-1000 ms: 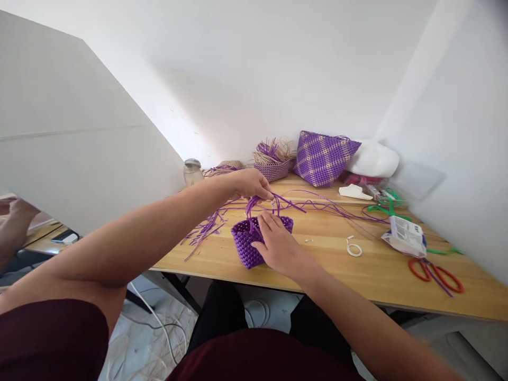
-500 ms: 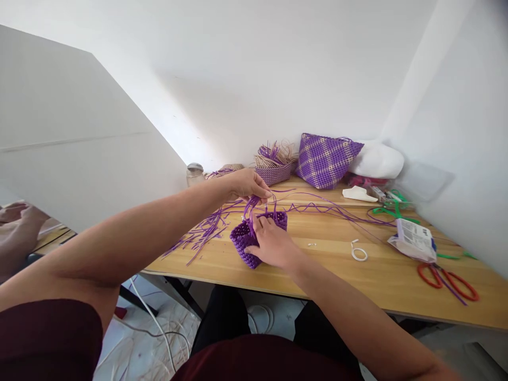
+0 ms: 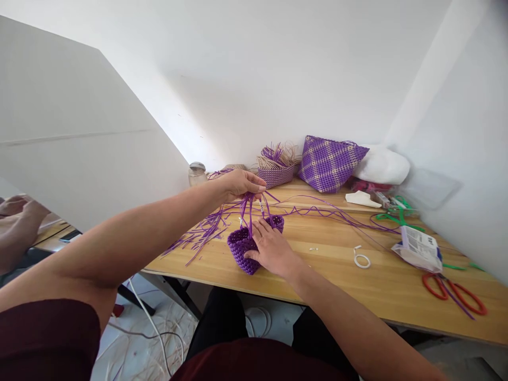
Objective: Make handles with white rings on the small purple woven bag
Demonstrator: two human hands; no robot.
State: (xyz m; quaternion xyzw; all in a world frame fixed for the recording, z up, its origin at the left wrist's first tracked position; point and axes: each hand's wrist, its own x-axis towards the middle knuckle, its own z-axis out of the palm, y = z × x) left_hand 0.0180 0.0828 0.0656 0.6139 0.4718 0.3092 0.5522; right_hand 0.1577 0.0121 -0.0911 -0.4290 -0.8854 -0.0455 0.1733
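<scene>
A small purple woven basket (image 3: 241, 248) stands near the front edge of the wooden table (image 3: 357, 280). My right hand (image 3: 272, 248) rests on its near side, fingers curled over the rim and pressing it down. Above the basket my left hand (image 3: 241, 184) is closed on a bunch of purple strips (image 3: 251, 207) that rise from the basket's rim. Long purple strands (image 3: 329, 211) trail away over the table to the right.
Cut purple strips (image 3: 202, 233) lie to the left. At the back stand a jar (image 3: 197, 173), a half-woven basket (image 3: 275, 169), a purple checked bag (image 3: 329, 164) and a white bundle (image 3: 383, 165). Red scissors (image 3: 452, 288), a packet (image 3: 418, 247), a white ring (image 3: 361, 259) lie right. Another person's hands (image 3: 16, 211) show far left.
My left hand has lifted the strips a little higher over the basket. My right hand has slid slightly left along the basket. The view has shifted, moving the table items rightward.
</scene>
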